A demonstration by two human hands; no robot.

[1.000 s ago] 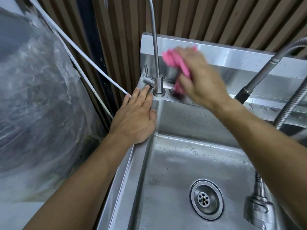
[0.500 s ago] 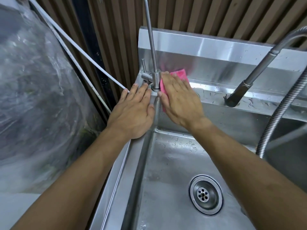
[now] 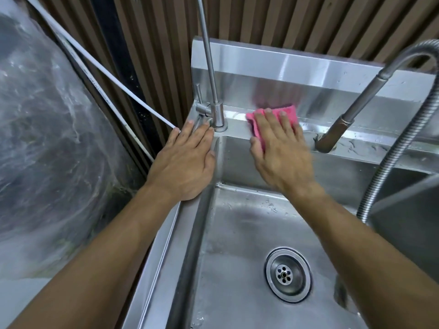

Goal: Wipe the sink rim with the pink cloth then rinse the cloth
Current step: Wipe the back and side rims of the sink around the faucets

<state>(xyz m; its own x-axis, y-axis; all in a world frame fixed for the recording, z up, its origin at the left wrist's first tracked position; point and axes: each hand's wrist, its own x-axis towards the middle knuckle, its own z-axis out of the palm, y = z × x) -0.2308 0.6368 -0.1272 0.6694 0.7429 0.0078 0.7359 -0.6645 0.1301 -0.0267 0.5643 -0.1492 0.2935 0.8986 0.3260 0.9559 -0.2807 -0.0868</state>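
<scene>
Slatted wall behind wet steel sink rim.

You find no text you can read anywhere here. The steel sink rim, the slim faucet, the pink cloth and the drain strainer carry no brand, label or number. The white cable at the left bears faint dark marks (maybe print, too small to make out).
</scene>
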